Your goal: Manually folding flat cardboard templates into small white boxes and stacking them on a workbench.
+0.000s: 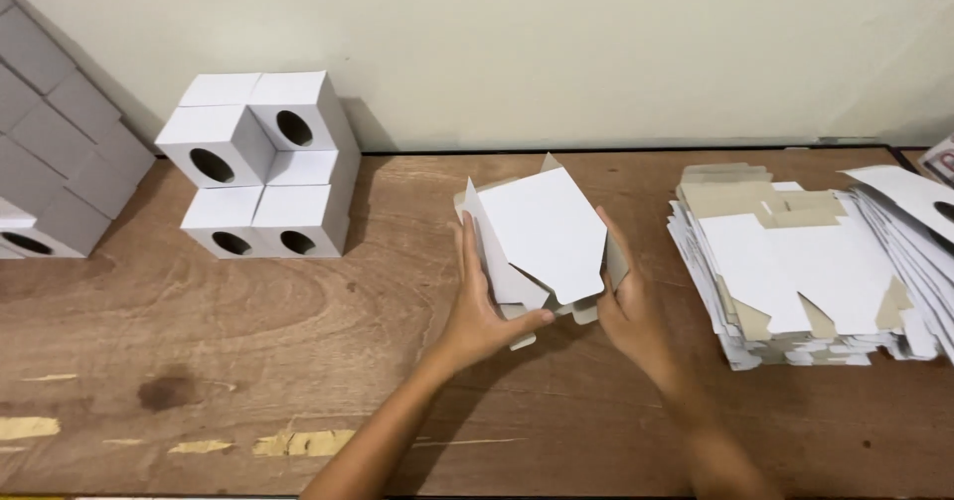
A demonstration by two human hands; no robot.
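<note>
Worn brown plywood forms the table [199, 361], its grain showing, with a dark round stain and flaking yellowish strips of old tape along the near edge. Just beyond that edge, 2 bare forearms rise from the bottom of the view to the middle of the table. Between them sits a half-folded carton [537, 237] of thin card, matte white outside and grey-brown on the inner faces, its pointed flaps splayed open. The left hand [482, 306] clasps the carton's left wall, fingers upright along the side and thumb hooked under a lower flap. The right hand [626, 306] presses flat against the right wall, fingers extended upward. To the right lies a stack of flat blanks [795, 281], the same white card with grey-brown tabs, loosely fanned so ragged edges stick out; a second fanned pile [919, 222] leans at the far right edge, 1 sheet showing an oval cut-out. Farther back on the left, about 6 finished white boxes [263, 167] stand stacked in 2 layers, cube-shaped, each visible front bearing a dark oval hole. At the far left edge, a taller stack of boxes [60, 132] sits in shadow. Behind everything rises a plain cream wall [596, 43].
</note>
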